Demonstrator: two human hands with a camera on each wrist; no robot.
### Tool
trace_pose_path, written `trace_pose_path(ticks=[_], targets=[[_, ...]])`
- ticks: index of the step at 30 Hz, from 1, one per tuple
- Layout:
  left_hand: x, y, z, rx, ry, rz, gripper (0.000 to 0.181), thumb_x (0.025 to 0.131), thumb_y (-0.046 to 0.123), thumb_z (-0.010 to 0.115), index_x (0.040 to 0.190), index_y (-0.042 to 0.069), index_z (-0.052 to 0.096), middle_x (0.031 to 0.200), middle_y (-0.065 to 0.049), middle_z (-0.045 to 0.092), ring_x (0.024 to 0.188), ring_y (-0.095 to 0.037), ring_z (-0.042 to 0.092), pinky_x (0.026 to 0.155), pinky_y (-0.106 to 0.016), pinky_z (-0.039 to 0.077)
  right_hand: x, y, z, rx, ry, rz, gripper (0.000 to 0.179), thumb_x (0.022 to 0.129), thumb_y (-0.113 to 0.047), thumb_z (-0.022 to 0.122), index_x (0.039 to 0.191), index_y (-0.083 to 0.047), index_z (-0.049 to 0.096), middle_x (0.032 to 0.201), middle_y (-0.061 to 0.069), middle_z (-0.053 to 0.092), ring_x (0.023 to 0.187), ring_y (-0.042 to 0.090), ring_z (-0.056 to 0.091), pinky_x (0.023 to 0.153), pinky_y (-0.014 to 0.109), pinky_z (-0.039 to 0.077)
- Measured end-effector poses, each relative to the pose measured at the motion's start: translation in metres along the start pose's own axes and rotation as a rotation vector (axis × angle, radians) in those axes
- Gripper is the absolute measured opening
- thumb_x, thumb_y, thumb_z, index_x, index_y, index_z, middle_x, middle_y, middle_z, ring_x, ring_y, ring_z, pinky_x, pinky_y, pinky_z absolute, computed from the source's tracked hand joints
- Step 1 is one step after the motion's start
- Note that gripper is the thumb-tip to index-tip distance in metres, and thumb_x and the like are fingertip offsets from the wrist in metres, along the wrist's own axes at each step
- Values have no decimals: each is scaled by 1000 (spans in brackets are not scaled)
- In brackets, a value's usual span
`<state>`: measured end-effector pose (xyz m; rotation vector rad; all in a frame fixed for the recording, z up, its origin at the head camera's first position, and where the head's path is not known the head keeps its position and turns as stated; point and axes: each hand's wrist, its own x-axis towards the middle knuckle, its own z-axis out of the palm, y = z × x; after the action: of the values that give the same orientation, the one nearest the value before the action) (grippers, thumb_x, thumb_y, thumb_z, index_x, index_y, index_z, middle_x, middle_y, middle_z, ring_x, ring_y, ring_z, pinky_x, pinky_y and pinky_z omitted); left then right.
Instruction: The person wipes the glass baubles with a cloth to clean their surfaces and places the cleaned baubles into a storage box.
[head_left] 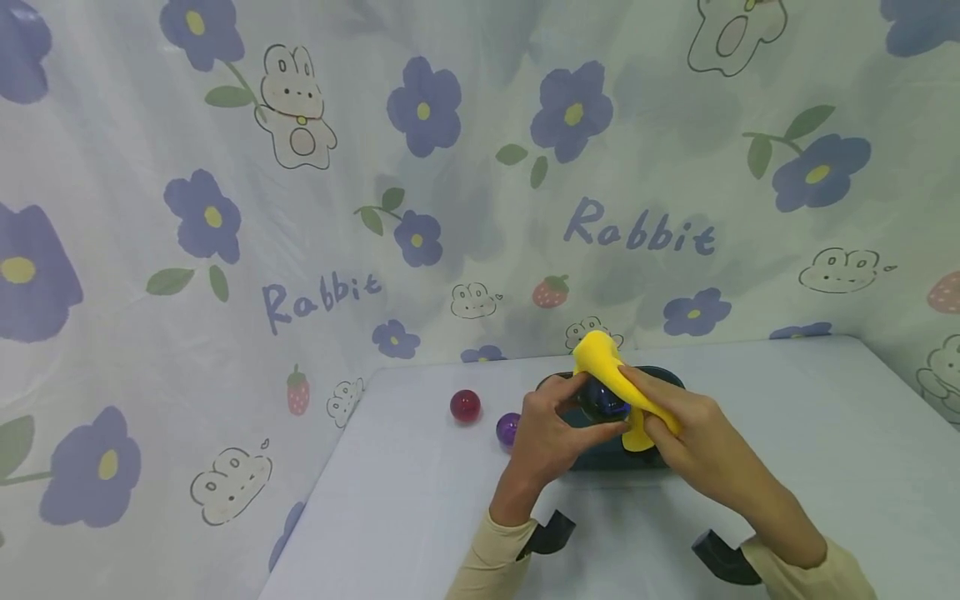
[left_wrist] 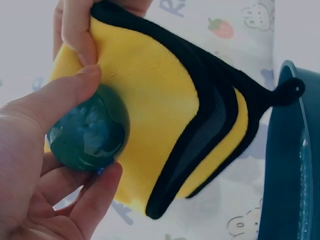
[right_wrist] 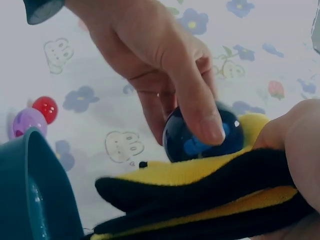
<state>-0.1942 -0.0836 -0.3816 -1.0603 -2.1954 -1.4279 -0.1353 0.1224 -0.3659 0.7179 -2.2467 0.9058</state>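
Note:
A dark blue glossy ball (head_left: 602,400) is held up over the dark teal basin (head_left: 600,461). My left hand (head_left: 546,429) grips it between thumb and fingers, as the left wrist view of the ball (left_wrist: 90,131) shows. In my right hand (head_left: 701,437) is a yellow cloth (head_left: 611,367) with black edging, pinched between thumb and fingers. The cloth (left_wrist: 150,85) lies against the far side of the ball in the left wrist view, its black-edged corner and loop hanging toward the basin (left_wrist: 285,165).
On the white table (head_left: 420,500), left of the basin, sit a red ball (head_left: 465,406) and a purple ball (head_left: 507,429). A curtain (head_left: 480,200) printed with rabbits and flowers hangs behind the table. Each wrist wears a black camera mount (head_left: 551,533).

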Motion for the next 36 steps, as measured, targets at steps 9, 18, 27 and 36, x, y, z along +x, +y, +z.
trace_pose_path(ticks=[9, 18, 27, 36], targets=[[-1, 2, 1, 16, 25, 10, 65, 77, 20, 93, 136, 13, 68, 112, -7, 73, 100, -14, 66, 83, -19, 62, 1, 5, 0, 159, -45, 139, 56, 94, 12, 58, 149, 1, 53, 122, 25, 72, 54, -3, 40, 48, 18, 45], [1, 1, 0, -12, 83, 56, 64, 77, 17, 93, 136, 11, 68, 107, -8, 75, 97, -13, 68, 81, -21, 63, 1, 6, 3, 230, -96, 242, 50, 100, 1, 57, 149, 8, 47, 122, 26, 71, 66, 3, 56, 58, 20, 56], [2, 1, 0, -97, 146, 3, 59, 79, 17, 91, 133, 13, 68, 119, -7, 75, 107, -15, 72, 85, -27, 64, 1, -1, 4, 242, -121, 271, 52, 102, -2, 59, 151, 8, 45, 141, 28, 62, 77, 8, 63, 66, 20, 59], [3, -1, -5, -157, 135, -117, 58, 80, 21, 90, 133, 17, 67, 128, -3, 72, 111, -14, 70, 90, -28, 63, -1, -7, 2, 193, -100, 217, 53, 97, 3, 62, 147, 9, 49, 126, 27, 71, 63, 0, 55, 54, 19, 54]])
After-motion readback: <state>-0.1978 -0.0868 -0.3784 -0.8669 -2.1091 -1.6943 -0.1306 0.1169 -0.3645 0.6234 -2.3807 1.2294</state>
